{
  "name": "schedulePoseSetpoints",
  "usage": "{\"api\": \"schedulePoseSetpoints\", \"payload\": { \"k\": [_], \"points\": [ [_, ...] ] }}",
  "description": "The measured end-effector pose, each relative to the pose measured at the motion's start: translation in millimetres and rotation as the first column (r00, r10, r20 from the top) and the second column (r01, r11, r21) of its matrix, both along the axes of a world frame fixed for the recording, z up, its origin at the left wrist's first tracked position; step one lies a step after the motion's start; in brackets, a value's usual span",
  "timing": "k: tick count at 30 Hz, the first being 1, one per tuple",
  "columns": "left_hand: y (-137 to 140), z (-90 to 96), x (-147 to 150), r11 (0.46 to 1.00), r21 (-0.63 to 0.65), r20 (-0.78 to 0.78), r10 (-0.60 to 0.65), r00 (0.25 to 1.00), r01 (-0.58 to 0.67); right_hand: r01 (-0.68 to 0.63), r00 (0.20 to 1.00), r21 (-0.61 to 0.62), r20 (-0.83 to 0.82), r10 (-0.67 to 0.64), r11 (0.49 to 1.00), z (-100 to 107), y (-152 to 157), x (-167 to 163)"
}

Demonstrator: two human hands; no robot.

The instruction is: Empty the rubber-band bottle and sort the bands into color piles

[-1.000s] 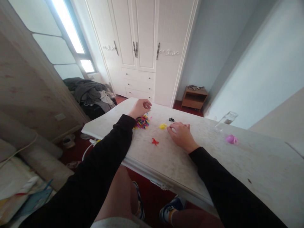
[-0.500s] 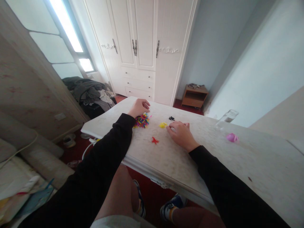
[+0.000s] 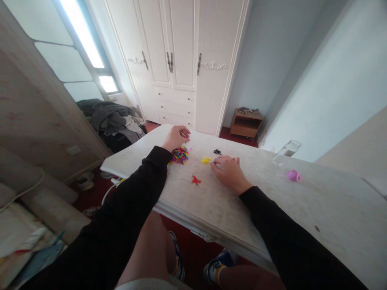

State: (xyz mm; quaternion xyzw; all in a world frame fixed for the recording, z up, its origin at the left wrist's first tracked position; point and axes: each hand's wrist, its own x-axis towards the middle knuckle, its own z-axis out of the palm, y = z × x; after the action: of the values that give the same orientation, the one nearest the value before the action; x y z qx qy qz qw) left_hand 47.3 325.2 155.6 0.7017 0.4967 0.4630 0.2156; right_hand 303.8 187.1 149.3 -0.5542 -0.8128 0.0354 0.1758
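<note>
Multicoloured pile [image 3: 181,156] on mottled pale tabletop [image 3: 217,209], white wardrobe [image 3: 211,92] beyond, hands [image 3: 175,137] [image 3: 229,172] apart, grip unclear.

In front of me stands a white wardrobe [image 3: 183,44] with small drawers [image 3: 177,108]. Bright light comes through the narrow window [image 3: 83,32] on my left. To my right I see a pale blue wall [image 3: 326,76], and a low wooden cabinet [image 3: 245,131] stands on the red floor [image 3: 193,255].
</note>
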Motion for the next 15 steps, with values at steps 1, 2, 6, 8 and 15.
{"api": "schedulePoseSetpoints", "payload": {
  "k": [1,2,6,8,15],
  "points": [
    [0.5,-0.9,1.7,0.999,0.001,0.006,-0.033,0.999,0.033,-0.001,1.000,0.002,-0.002,0.001,1.000,0.0,0.0,-0.1],
    [0.7,-2.1,3.6,0.998,0.004,0.001,-0.070,0.998,0.070,-0.002,1.000,0.003,-0.005,0.002,1.000,0.0,-0.1,-0.1],
    [-1.3,-8.1,11.8,0.985,0.002,-0.103,-0.173,0.980,0.174,-0.009,1.000,0.007,-0.020,0.009,1.000,-0.4,0.1,-0.1],
    [-3.1,-10.0,14.7,0.980,-0.020,-0.154,-0.200,0.967,0.200,-0.010,1.000,0.011,-0.028,0.010,1.000,-0.7,0.3,0.2],
    [-3.9,-8.4,11.5,0.991,0.025,-0.237,-0.124,0.964,0.133,-0.006,1.000,0.008,-0.030,0.006,1.000,-1.0,1.3,0.1]
  ]
}}
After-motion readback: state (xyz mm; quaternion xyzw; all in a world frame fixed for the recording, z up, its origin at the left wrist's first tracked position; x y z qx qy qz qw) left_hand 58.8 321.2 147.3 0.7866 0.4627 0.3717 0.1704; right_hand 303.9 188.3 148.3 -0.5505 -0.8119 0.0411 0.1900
